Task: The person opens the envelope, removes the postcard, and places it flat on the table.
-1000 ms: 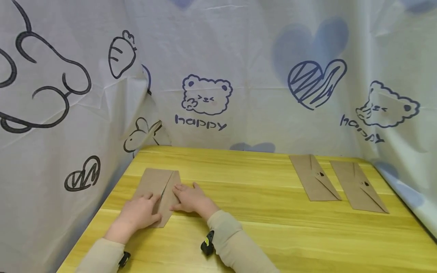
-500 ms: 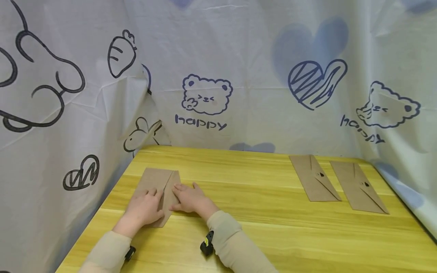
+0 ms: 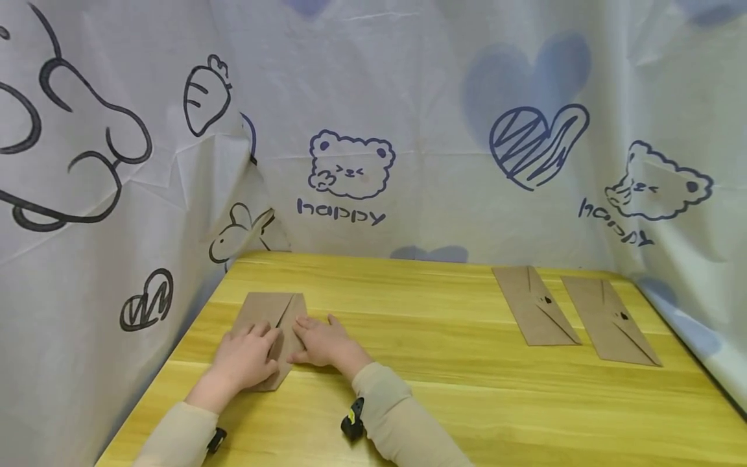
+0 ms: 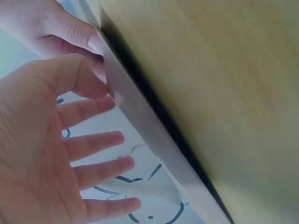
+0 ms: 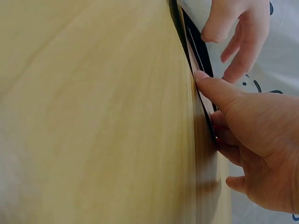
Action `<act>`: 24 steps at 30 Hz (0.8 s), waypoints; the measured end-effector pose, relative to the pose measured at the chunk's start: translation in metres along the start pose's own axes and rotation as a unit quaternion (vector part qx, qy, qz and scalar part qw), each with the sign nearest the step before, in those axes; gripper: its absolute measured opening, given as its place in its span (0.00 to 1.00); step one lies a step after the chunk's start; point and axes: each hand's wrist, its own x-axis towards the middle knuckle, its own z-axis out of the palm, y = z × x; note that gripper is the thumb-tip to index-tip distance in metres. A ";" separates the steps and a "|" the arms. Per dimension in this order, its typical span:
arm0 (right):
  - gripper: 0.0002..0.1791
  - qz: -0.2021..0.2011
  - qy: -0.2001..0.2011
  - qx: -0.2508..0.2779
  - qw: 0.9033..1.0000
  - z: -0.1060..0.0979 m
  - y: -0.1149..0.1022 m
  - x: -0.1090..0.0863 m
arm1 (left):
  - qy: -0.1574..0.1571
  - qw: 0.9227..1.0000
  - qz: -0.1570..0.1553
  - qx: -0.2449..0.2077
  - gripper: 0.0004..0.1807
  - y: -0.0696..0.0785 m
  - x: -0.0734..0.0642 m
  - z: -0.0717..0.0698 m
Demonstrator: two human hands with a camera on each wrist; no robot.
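A brown paper envelope [image 3: 262,308] lies on the left part of the table, its long flap seam running lengthwise near its right side. My left hand [image 3: 245,357] rests on its near left half, covering part of it. In the left wrist view, the left hand's fingers [image 4: 98,144] are spread and nearly straight, with the thumb tip at the paper's edge. My right hand [image 3: 327,344] touches the envelope's right side with extended fingers. The right wrist view has the right thumb [image 5: 217,88] against the paper's edge, and a narrow dark gap shows along that edge.
Two similar brown envelopes [image 3: 537,311] [image 3: 613,324] lie side by side at the back right of the wooden table [image 3: 443,370], each with a small black mark on its flap. White cloth [image 3: 420,130] with cartoon drawings hangs behind and along both sides.
My left hand has shifted slightly forward and to the right over the envelope. The right hand stays at the envelope's right side. The whole head view has tilted a little.
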 end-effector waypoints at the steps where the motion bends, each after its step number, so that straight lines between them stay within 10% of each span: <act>1: 0.42 0.000 0.001 0.000 1.000 0.000 0.000 0.000 | 0.007 1.000 0.004 0.000 0.28 0.000 -0.001 0.000; 11: 0.42 -0.006 0.008 0.000 1.000 0.002 0.001 0.001 | 0.066 0.997 0.026 0.023 0.12 -0.007 -0.007 -0.004; 24: 0.42 -0.031 0.022 -0.069 0.997 0.000 0.003 0.005 | 0.099 0.988 0.102 0.052 0.23 -0.026 -0.015 0.003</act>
